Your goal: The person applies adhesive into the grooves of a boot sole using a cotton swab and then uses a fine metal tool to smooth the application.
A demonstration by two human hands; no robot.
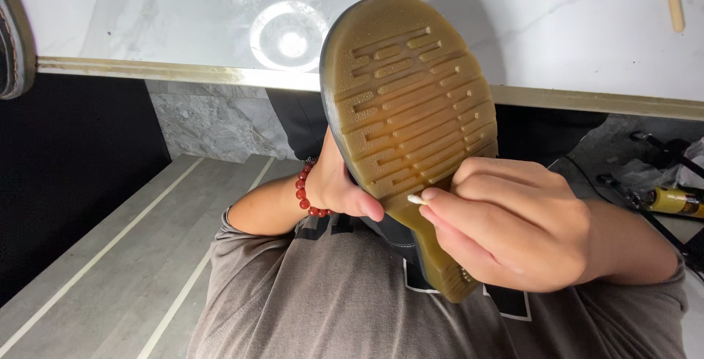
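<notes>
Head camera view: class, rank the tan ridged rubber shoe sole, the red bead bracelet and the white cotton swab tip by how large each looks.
1. Tan ridged rubber shoe sole, by far the largest, though it is also held close to the camera.
2. Red bead bracelet.
3. White cotton swab tip, smallest.

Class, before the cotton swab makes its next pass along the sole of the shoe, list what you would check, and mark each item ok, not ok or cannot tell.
1. Shoe turned sole up toward the camera: ok.
2. Left hand grips the shoe from behind, thumb on the sole edge: ok.
3. Right hand pinches the cotton swab between fingertips: ok.
4. Swab tip touching the tread: ok.
5. Swab tip clean: cannot tell, too small.
6. Tread grooves free of dirt: cannot tell.
</notes>
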